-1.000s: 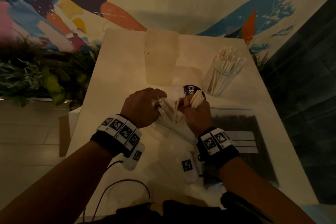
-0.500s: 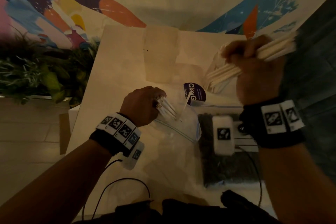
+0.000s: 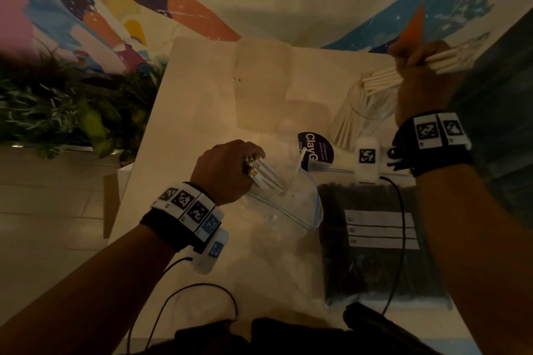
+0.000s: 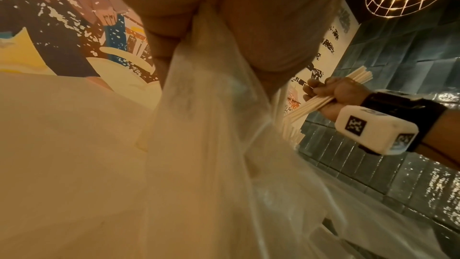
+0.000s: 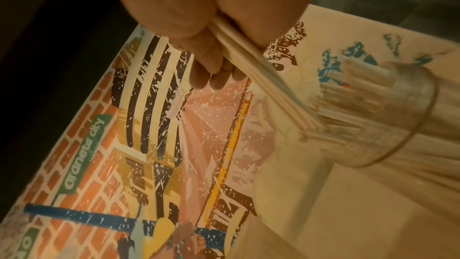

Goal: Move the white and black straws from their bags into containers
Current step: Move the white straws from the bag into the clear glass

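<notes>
Since one second ago, the right hand (image 3: 418, 78) has left the clear zip bag (image 3: 288, 210) at frame centre and risen to the upper right, carrying a bundle of white straws (image 3: 444, 62). Half a second ago it was nearer the centre; it now sits directly above the clear glass container (image 3: 366, 112). Judgement: this batch is at the insertion stage, and the white-straw transfer is well advanced, since the container already holds many straws.

Right hand: fist curled round the bundle, held nearly level, lower ends (image 5: 293, 113) at the container rim. Wrist raised, forearm entering from lower right.

Left hand (image 3: 227, 170): unmoved, fingers curled round a second bundle of white straws (image 3: 266, 177) at the bag mouth.

The bag of black straws (image 3: 380, 253), lower right, lies flat and untouched. A frosted container (image 3: 261, 83) stands at upper centre.
</notes>
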A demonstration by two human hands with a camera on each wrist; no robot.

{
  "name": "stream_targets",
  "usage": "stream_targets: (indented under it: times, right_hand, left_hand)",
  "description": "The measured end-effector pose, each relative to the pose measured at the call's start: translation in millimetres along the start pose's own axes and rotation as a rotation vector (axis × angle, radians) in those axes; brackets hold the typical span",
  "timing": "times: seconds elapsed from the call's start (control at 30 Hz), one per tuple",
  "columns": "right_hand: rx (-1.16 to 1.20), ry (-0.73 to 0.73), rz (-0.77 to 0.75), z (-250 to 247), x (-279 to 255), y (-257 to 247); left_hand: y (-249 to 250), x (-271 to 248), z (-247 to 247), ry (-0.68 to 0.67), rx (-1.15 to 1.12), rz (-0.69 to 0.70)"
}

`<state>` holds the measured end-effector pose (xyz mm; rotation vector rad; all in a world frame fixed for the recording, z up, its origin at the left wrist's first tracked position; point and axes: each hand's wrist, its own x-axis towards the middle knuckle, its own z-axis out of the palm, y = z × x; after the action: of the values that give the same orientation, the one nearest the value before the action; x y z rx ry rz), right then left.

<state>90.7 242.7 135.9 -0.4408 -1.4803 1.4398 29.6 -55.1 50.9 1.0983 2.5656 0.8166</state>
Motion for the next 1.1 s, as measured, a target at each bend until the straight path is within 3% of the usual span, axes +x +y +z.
stream_targets:
  times: [0.07,0.2,0.37,0.57,0.73,0.9,0.97,1.03,1.1]
  right_hand:
    - [-0.021,-0.070,-0.071,-1,4,-3]
    - [0.038,-0.070,-0.122,3,11,-8]
    - [-0.115,-0.167,-0.058,1,1,4]
    - [-0.080,-0.083,-0.139,0,7,4]
    - [-0.092,-0.159,-0.066,-4,6,21]
    - [-0.093,-0.068,-0.097,-4,11,10]
    - [-0.241,-0.068,-0.005,-3,7,17]
    - [-0.544,-0.069,0.068,-8,6,30]
    - [-0.616,-0.037,0.062,-9,5,37]
  left_hand:
    - [-1,0,0,0.007,0.001,-0.009]
    - [-4,-2,2,0.008,0.005,-0.020]
    - [-3,0,2,0.018,0.007,-0.015]
    - [-2,1,2,0.009,0.022,-0.014]
    - [-2,0,2,0.019,0.005,-0.016]
    - [-3,0,3,0.020,0.014,-0.004]
    - [-3,1,3,0.016,0.011,-0.005]
    - [-2,1,3,0.012,0.005,-0.008]
    - [-2,1,3,0.005,0.008,-0.015]
